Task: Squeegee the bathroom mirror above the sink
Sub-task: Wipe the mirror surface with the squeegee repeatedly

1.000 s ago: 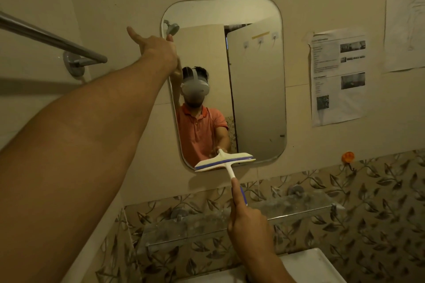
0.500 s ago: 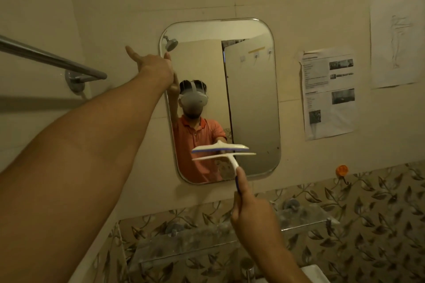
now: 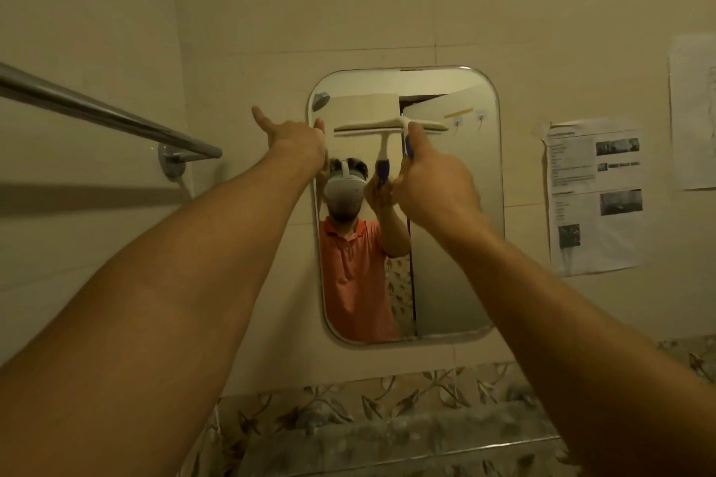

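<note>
Nearest the lens: two bare forearms running up from both lower corners, converging toward mirror [image 3: 457, 244]. Below and between them, blurred patterned tile band [image 3: 387, 407] along bottom edge. Left flank: towel rail [image 3: 116, 116] jutting off side wall, ending at its bracket, with a strip of bare wall between bracket and mirror. Further out, left hand [image 3: 298, 143] at mirror's upper-left rim, thumb splayed up and left, fingers stretched forward and touching rim, gripping nothing. Right hand [image 3: 430, 182] level with mirror's upper half, clenched round handle of squeegee [image 3: 372, 125], one digit laid up along handle. Blade horizontal, against glass near top of mirror, covering over half the width. Small gap to left rim, wider gap to right rim, short strip of glass above. Lower glass open below blade, crossed only by right wrist. Right of mirror, well apart: printed sheet [image 3: 592, 197] on wall, second sheet [image 3: 693, 112] at frame edge.
</note>
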